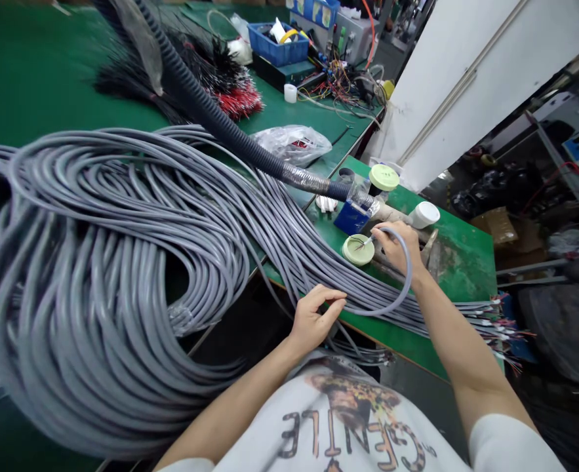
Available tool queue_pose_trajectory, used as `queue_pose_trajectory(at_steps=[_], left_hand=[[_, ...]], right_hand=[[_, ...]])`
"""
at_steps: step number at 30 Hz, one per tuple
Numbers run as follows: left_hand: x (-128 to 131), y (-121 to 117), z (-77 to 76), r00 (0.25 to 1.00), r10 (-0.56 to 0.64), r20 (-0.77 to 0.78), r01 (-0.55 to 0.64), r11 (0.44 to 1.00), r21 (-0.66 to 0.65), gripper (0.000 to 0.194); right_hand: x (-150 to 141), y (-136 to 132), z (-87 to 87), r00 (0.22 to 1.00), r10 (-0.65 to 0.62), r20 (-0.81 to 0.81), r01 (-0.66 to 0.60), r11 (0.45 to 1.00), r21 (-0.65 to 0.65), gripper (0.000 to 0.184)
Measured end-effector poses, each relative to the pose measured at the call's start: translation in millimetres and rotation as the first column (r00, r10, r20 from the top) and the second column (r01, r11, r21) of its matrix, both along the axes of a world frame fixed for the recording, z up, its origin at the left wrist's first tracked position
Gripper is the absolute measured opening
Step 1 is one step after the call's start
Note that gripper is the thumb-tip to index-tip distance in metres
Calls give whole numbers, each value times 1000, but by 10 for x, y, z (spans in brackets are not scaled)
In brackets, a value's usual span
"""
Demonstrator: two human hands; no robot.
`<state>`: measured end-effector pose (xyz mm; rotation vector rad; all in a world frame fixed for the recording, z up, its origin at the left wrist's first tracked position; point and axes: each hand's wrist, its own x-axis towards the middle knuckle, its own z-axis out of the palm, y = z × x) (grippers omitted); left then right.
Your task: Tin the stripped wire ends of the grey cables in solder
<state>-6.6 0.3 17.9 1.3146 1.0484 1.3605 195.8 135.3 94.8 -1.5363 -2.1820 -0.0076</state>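
My right hand [398, 248] is closed around a grey cable [408, 269] near its end. Thin stripped wires at that end reach into a round pale-green tub [352, 251]. From this hand the cable curves down in a loop toward my left hand [317, 316]. There, thumb and forefinger are curled close together beside the loop; whether they grip anything is hidden. Under and around both hands runs a bundle of grey cables [299, 242], their stripped, coloured wire ends [503, 328] fanned out at the right.
A large coil of grey cables [97, 282] fills the left. A black corrugated hose [220, 128] hangs across to a blue box [352, 217]. Nearby stand a green-lidded jar [383, 177] and a white cup [425, 214]. A plastic bag [294, 144] and blue bin [278, 47] lie farther back.
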Motion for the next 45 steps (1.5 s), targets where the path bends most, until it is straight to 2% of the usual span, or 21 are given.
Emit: queue_pose_trajectory(at_steps=[5,8,11,15,18,23,27,38,41,45], left_hand=[[-9,-3,-5,1000,2,-5,-2,1000,11,11],[-16,2,-7,1000,-1,-7,1,1000,19,11],[-23,9,-10,1000,-2,-7,2,1000,25,10],[-31,7,-17,999,-15,-33,17,999,37,11],[-34,2,-26,998,-22,-50,24,999,49,11],[-30,-3,-45,998,-19,-59,23,998,56,11],[-29,-7,-48,997,-23,-77,28,998,58,11],[-19,3,-51,996,-15,-85,21,998,63,10],[-16,4,-55,996,-13,-88,19,998,62,11],[-21,5,-36,998,-13,-65,17,998,59,13]], right_hand=[[-9,-6,-3,1000,2,-2,-2,1000,4,22],[36,-48,86,999,-7,-52,9,1000,21,22],[183,-131,242,997,-29,-68,34,997,73,24],[531,-244,367,993,-119,14,116,983,142,26],[811,-265,312,977,-203,65,189,966,175,26],[1102,-171,86,955,-274,114,255,954,159,25],[1183,-82,-33,951,-283,123,265,953,146,25],[1266,26,-192,935,-306,182,287,950,124,34],[1264,4,-174,938,-305,166,290,951,110,31],[1105,-299,81,971,-235,29,228,959,167,24]])
